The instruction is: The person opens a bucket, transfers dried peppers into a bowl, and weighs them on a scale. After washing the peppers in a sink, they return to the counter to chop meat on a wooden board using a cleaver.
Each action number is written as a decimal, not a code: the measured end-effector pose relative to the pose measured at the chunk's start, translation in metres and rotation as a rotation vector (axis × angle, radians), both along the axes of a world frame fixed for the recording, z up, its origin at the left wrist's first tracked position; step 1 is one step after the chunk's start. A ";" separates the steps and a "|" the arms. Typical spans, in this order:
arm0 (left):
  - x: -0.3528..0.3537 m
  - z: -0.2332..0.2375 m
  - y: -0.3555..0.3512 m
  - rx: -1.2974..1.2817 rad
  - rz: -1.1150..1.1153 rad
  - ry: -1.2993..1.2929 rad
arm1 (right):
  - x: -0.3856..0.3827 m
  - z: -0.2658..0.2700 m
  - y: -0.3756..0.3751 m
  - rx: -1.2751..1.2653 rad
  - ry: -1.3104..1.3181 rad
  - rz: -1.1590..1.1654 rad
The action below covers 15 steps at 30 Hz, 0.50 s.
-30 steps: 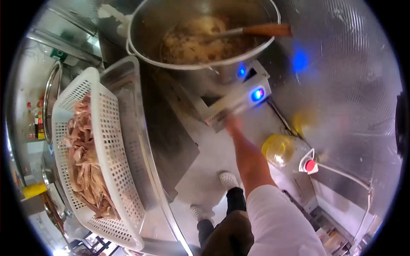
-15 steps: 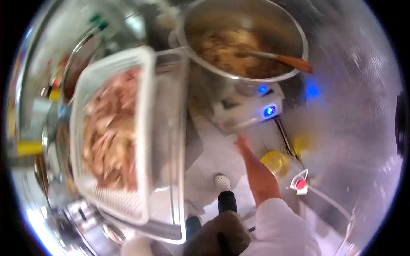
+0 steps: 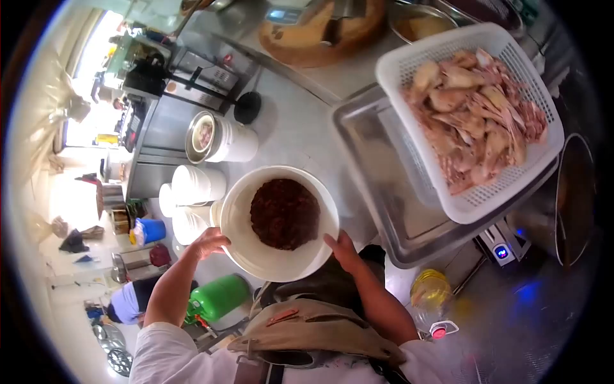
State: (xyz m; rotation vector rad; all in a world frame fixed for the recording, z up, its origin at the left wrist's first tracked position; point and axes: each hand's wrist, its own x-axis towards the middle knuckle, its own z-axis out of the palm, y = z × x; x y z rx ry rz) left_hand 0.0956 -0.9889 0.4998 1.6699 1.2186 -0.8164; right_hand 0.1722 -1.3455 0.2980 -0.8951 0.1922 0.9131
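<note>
A white bucket (image 3: 256, 256) with a dark brown-red mass at its bottom is in front of my body. My left hand (image 3: 208, 242) grips its left rim and my right hand (image 3: 343, 249) grips its right rim. To the right, a white perforated basket (image 3: 467, 208) full of pale raw meat pieces rests tilted on a steel tray (image 3: 377, 173).
Several white buckets (image 3: 198, 182) stand on the floor to the left, one with a steel bowl on top. A green canister (image 3: 217, 296) and a yellow oil bottle (image 3: 430, 291) are low down. A large pot (image 3: 575, 198) and a cooker with a blue light (image 3: 501, 251) are at right. A round wooden block (image 3: 320, 32) lies on the counter; another person (image 3: 131, 301) crouches at lower left.
The view has swung left from the pot and cooker. My right hand, stretched toward the cooker before, now holds the bucket rim together with my left hand, which has come into view.
</note>
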 end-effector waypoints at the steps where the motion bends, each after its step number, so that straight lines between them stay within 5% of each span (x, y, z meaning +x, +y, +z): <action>1: 0.006 0.000 0.007 -0.018 -0.028 -0.017 | 0.003 0.006 0.012 -0.144 -0.086 0.040; 3: 0.008 -0.009 0.029 -0.061 -0.094 -0.055 | 0.004 0.001 0.032 -0.154 0.072 0.039; 5: 0.013 -0.023 0.059 -0.103 -0.173 -0.104 | 0.013 0.009 0.046 -0.252 -0.292 0.123; 7: 0.021 -0.045 0.097 -0.033 -0.264 -0.036 | 0.025 0.008 0.071 -0.318 -0.303 0.175; 9: 0.019 -0.058 0.140 -0.041 -0.267 -0.086 | 0.036 -0.009 0.114 -0.364 0.041 0.192; 10: -0.002 -0.090 0.176 0.186 -0.386 -0.130 | 0.036 -0.027 0.138 -0.336 0.061 0.077; 13: -0.009 -0.112 0.236 0.118 -0.106 -0.245 | 0.063 -0.047 0.200 -0.352 0.116 0.117; 15: 0.002 -0.113 0.250 0.288 -0.188 -0.320 | 0.067 -0.125 0.241 -0.474 0.055 0.101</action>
